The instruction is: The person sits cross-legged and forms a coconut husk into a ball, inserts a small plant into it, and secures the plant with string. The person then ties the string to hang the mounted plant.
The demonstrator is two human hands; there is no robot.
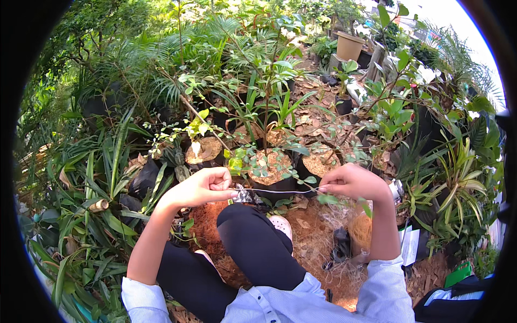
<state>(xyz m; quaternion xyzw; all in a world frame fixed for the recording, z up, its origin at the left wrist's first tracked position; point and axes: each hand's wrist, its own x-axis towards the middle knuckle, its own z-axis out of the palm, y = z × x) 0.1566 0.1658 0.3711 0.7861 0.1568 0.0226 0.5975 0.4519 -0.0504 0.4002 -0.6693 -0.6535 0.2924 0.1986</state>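
A thin pale string [278, 191] runs nearly straight between my two hands, above my knee. My left hand [208, 185] pinches one end between thumb and curled fingers. At the other end my right hand [351, 182] grips the string with its fingertips. Just beyond it stands a black nursery bag [276, 185] filled with light wood shavings [270, 168], from which a slender sapling stem [265, 109] rises. More bags of shavings [321, 163] stand on either side. A few leafy twigs hang in front of my right hand.
Dense potted plants crowd the left side, with a cut bamboo end [99, 205] among them. Tangled fibre [360, 230] and a black plastic piece [341, 242] lie on the reddish soil at right. White papers [409, 244] and a green object [458, 274] are farther right. A tan pot [349, 46] stands behind.
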